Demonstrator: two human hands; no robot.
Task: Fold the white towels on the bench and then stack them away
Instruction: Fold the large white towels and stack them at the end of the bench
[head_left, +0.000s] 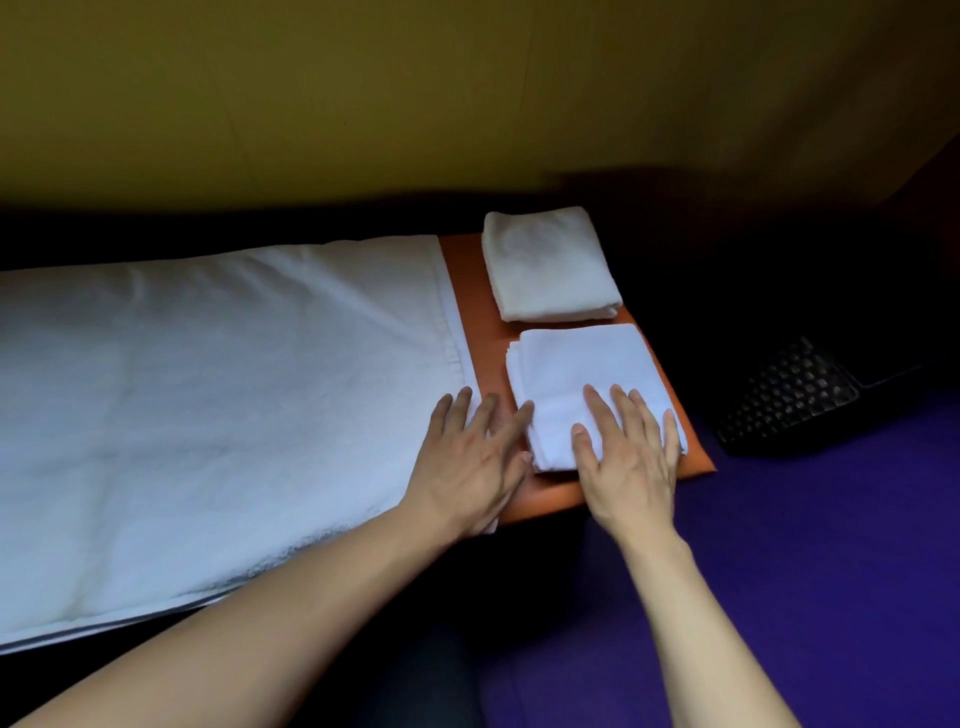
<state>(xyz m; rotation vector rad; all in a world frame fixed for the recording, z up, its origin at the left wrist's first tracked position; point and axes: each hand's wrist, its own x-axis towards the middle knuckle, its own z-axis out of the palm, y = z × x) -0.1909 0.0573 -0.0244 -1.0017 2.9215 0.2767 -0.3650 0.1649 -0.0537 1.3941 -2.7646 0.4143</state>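
1. The orange bench (470, 291) runs along a yellow wall (363, 93); most of its top lies under a large white sheet (208, 389) spread flat.
2. On the bare right end of the bench sit two folded white towels, one behind the other, just apart.
3. The far towel (550, 262) lies by the wall end, untouched by either hand.
4. The near towel (582, 374) lies at the front corner of the bench, folded into a thick rectangle.
5. The right hand (628, 457) rests palm down on the near towel's front half, fingers straight and slightly spread, pressing rather than gripping.
6. The left hand (472, 462) lies flat at the gap between sheet and near towel, fingers straight; its fingertips touch the towel's left edge, and its outer side overlaps the sheet's corner. It holds nothing.
7. A dark woven basket (789, 400) sits on the purple floor (779, 571) to the right of the bench.
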